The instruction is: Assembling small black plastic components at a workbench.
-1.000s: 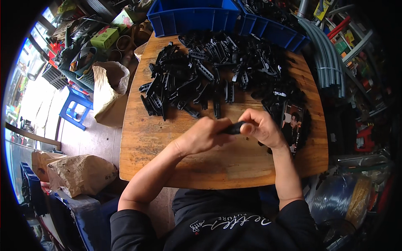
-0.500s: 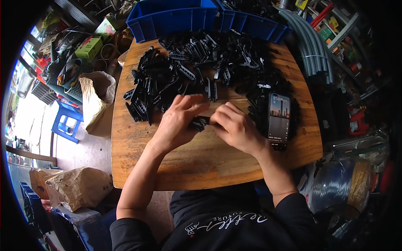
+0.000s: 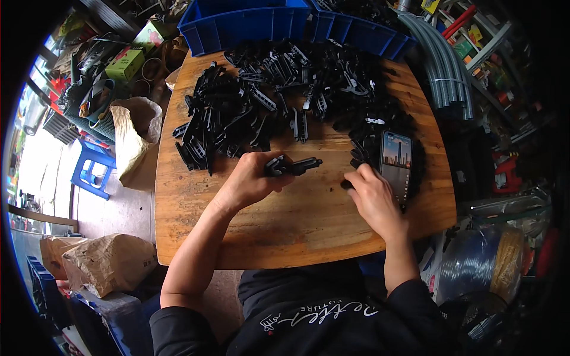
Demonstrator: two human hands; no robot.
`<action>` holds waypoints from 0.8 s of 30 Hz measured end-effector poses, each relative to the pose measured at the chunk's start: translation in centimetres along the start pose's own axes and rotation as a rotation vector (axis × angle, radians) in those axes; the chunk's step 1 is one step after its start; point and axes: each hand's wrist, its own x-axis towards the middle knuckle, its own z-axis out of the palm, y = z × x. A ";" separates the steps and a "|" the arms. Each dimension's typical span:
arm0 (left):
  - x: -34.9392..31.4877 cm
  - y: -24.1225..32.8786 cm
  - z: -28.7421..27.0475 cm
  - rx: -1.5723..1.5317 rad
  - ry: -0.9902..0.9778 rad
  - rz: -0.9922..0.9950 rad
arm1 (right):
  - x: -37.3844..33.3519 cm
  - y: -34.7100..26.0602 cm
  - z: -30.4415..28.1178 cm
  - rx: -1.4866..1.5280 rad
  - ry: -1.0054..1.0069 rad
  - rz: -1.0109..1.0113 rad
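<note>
The right hand (image 3: 373, 193), contents unclear, had shifted toward the table's (image 3: 309, 237) right edge, leaving the left hand (image 3: 252, 178) holding a black plastic part (image 3: 306, 165).

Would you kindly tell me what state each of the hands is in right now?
Left hand: closed, holding black plastic parts.
Right hand: fingers curled, a small black piece at the fingertips; whether it is gripped cannot be told.

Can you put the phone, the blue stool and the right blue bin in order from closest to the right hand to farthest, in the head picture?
From the right hand:
1. Phone, just to its right.
2. Right blue bin, up top.
3. Blue stool, far left.
</note>
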 end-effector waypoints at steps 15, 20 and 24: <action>0.7 -1.2 0.7 -0.646 -0.004 -0.129 | 4.2 -2.9 0.5 0.507 0.142 -0.152; 0.7 -1.5 1.1 -0.575 -0.006 -0.104 | 4.3 -1.6 1.3 0.734 0.218 -0.215; 0.5 -1.5 2.0 -0.341 -0.047 -0.070 | 3.6 -1.9 0.9 0.825 0.156 -0.130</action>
